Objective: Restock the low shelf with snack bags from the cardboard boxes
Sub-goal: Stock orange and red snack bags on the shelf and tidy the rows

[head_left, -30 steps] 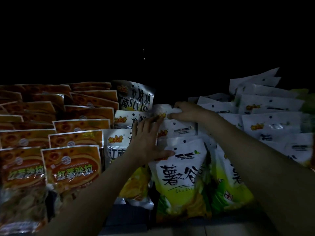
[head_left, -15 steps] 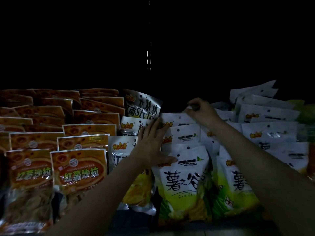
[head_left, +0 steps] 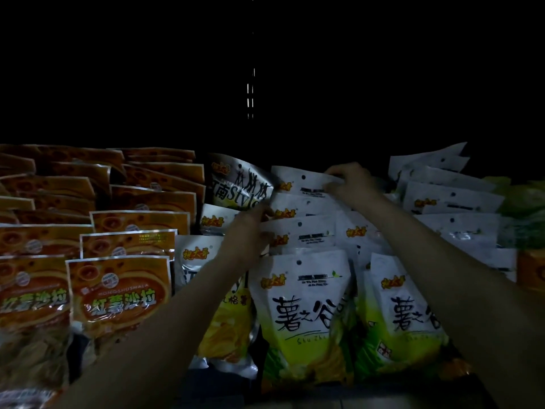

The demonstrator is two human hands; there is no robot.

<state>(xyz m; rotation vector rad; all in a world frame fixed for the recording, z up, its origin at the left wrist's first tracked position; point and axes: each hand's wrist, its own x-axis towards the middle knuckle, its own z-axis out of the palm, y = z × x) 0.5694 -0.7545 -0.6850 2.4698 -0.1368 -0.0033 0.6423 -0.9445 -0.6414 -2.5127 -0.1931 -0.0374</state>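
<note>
A row of white-and-green snack bags [head_left: 306, 293] stands front to back in the middle of the low shelf. My right hand [head_left: 352, 181] reaches to the back of that row and pinches the top edge of the rearmost white bag [head_left: 300, 181]. Over on the row's left side, my left hand [head_left: 249, 231] has straight fingers lying against the upper edges of the middle bags [head_left: 303, 231]. Its fingertips are blurred. A second row of the same bags [head_left: 404, 308] stands to the right, partly behind my right forearm.
Silver bags with yellow bottoms [head_left: 194, 255] fill a row left of my left arm. Orange bags [head_left: 118, 293] stand in several rows further left. More white bags [head_left: 451, 202] are stacked at the right. The space above and behind the shelf is dark.
My right hand moved from the row's right side onto the rearmost bag's top edge. My left hand slid further back and up along the row's left side.
</note>
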